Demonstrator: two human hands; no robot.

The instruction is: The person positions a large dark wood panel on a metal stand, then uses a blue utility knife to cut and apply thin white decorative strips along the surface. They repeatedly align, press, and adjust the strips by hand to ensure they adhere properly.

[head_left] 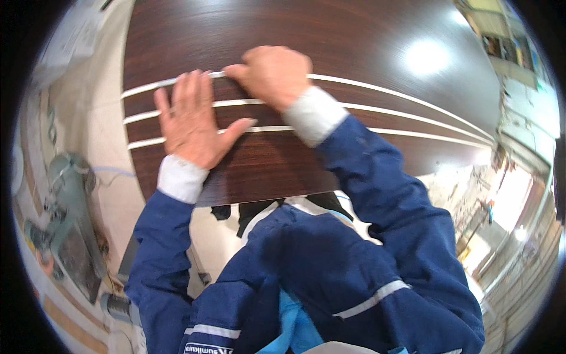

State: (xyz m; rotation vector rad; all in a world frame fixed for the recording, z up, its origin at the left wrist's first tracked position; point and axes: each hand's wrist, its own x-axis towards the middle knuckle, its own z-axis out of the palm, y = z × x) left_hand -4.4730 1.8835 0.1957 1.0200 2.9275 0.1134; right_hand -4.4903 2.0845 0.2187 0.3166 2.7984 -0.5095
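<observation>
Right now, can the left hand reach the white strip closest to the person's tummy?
Probably yes: the left hand seems spread over part of that white strip, and nothing visible blocks the way.

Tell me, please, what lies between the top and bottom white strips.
The head view shows the middle strip and dark board there, partly covered by the left hand and right hand.

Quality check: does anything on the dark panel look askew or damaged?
Nothing visible stands out. The three white strips run side by side across the dark panel; their bend is likely the fisheye lens. Short stretches are hidden.
</observation>
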